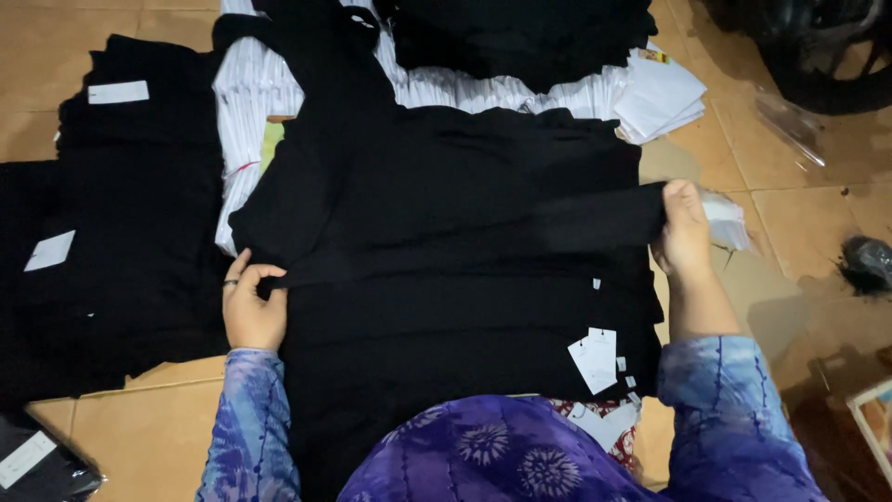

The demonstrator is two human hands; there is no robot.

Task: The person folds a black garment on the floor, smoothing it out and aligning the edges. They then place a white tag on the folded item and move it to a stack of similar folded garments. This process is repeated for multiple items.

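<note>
You cannot see your left hand's (251,311) fingertips, tucked under the black garment's (446,242) fold. The garment covers most of the white paper stack (255,102). The dark wheel (832,56) is cut by the top-right corner, and the small dark lump (866,263) at right is too blurred to identify.
</note>
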